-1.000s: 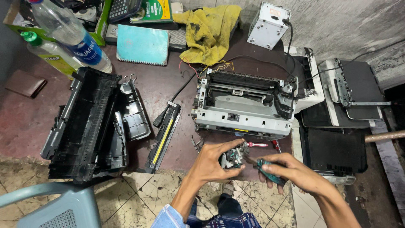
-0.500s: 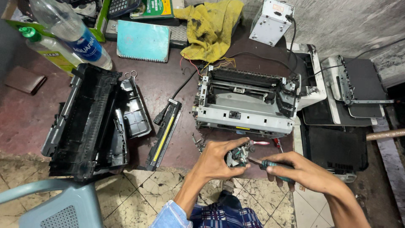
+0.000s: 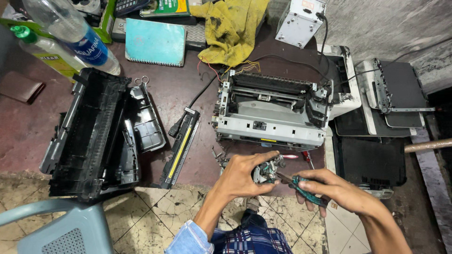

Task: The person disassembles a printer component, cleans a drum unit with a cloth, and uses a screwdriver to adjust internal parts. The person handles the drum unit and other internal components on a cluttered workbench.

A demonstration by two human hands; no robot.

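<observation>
My left hand (image 3: 242,175) grips a small grey metal and plastic printer part (image 3: 267,170) just off the table's front edge. In my right hand (image 3: 325,186) is a pair of green-handled pliers (image 3: 301,184); their tip touches the part. Directly behind my hands the stripped grey printer chassis (image 3: 270,113) sits on the dark red table (image 3: 188,89). A red-handled screwdriver (image 3: 306,158) and a few small loose parts lie between the chassis and my hands.
A black printer cover (image 3: 92,136) and a long black strip with a yellow stripe (image 3: 180,148) lie to the left. Bottles (image 3: 70,33), a teal notebook (image 3: 155,42), a yellow rag (image 3: 233,28), a grey box (image 3: 299,21); more printers (image 3: 376,108) right. Grey chair (image 3: 52,228) lower left.
My hands have shifted slightly while still holding the part and pliers, and the pliers tip now meets the part. The view has tilted a little.
</observation>
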